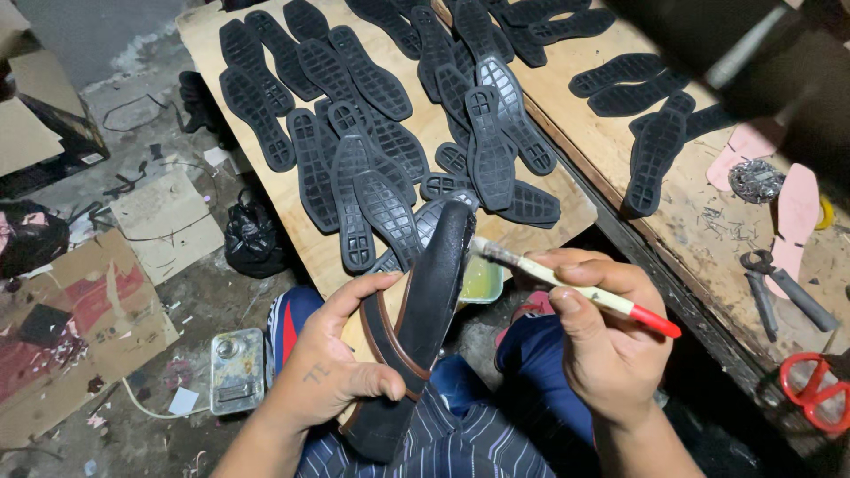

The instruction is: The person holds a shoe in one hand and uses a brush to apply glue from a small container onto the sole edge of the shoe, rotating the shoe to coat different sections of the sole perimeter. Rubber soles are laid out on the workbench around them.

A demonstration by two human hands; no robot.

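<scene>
— Gripping what, that left hand [332, 372]?

— A black shoe [423, 327] with a brown trim line, held on edge over the lap. The thumb lies across its near side; the fingers curl round the far side, closed firmly on it.

— And the right hand [602, 341]?

— Pinched shut on a brush [575, 288] with a pale handle and red end. Thumb and forefinger clamp the handle; the bristle tip sits just beside the shoe's upper edge, whether touching I cannot tell.

— What's around?

— Black rubber soles [390, 115] spread over a wooden board [292, 212] ahead, a yellowish glue tub [482, 281] just behind the shoe, pliers [779, 288] and red scissors [815, 389] on the bench at right.
</scene>
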